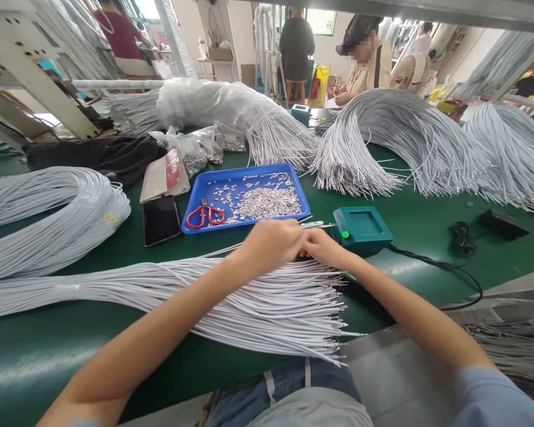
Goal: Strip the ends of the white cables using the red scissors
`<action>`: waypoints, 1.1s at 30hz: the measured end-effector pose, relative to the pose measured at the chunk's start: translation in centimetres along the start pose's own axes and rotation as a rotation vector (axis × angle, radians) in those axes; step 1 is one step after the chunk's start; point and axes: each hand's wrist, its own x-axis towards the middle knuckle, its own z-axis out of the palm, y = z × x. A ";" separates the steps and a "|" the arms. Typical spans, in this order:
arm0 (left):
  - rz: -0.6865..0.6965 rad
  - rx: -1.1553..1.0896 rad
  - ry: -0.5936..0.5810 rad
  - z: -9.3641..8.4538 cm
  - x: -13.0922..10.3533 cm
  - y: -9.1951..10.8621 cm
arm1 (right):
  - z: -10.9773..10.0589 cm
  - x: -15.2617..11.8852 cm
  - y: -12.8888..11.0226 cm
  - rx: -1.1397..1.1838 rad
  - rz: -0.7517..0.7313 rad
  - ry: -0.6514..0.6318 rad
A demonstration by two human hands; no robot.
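Note:
My left hand point(279, 242), slightly blurred, is closed above a spread bundle of white cables point(267, 302). Its fingers meet those of my right hand point(321, 245), also closed, just left of a green device point(365, 228) with a lit green button. Whatever the fingers hold is hidden. One loose white cable point(225, 251) runs toward my left hand from the bundle. Between my hands and the device shows a thin pale strip point(314, 225). Behind my hands, a blue tray point(244, 173) bears many small metal pieces point(271, 203) and red-handled snips point(204, 216).
A phone point(161, 220), a notebook point(165, 177) and bags of metal parts point(193, 155) lie left of the tray. Cable coils point(57, 207) and large cable bundles point(391, 130) surround the work area. A black cord point(427, 259) trails right. Other people work in the background.

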 end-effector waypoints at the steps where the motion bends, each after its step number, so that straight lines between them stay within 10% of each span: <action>1: -0.151 0.035 -0.118 -0.3 0.2 -1.0 | -0.2 0.0 -0.1 0.024 0.028 -0.017; 6: -0.421 0.094 -0.436 0.8 0.6 -3.7 | -0.6 -0.6 -0.7 -0.071 -0.007 -0.134; 20: -0.456 -0.163 -0.268 1.0 0.1 -6.2 | 1.3 -0.4 0.3 -0.232 -0.105 -0.096; 27: -0.196 -1.091 -0.336 -1.7 0.2 -2.9 | 1.3 0.1 0.5 0.100 -0.182 0.014; 33: -0.068 -1.310 -0.336 -1.6 -0.6 0.6 | 0.2 -0.7 -1.5 0.370 -0.142 0.301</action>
